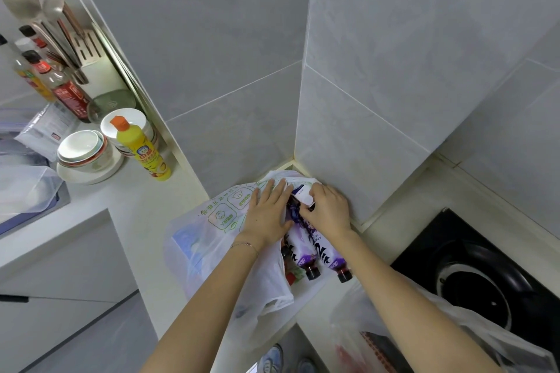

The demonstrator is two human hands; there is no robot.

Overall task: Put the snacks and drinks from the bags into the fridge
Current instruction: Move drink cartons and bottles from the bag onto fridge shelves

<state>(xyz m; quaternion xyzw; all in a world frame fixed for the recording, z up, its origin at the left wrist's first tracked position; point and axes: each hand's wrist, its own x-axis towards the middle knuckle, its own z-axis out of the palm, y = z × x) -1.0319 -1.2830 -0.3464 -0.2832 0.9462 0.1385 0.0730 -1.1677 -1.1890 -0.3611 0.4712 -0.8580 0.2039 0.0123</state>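
Two purple bottles (315, 247) lie flat, caps toward person; left hand (266, 215) flat on bag (212, 221); right hand (327, 209) pinches bag.

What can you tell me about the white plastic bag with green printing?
The plastic bag is thin, translucent white, printed with green outlined icons and characters. It lies crumpled on the pale counter, pushed into the corner of the grey tiled wall. Something blue shows through its left side, and two purple-labelled bottles lie at its opening, dark caps towards the camera. The left hand presses flat on it; the right hand pinches a white slip at its top.
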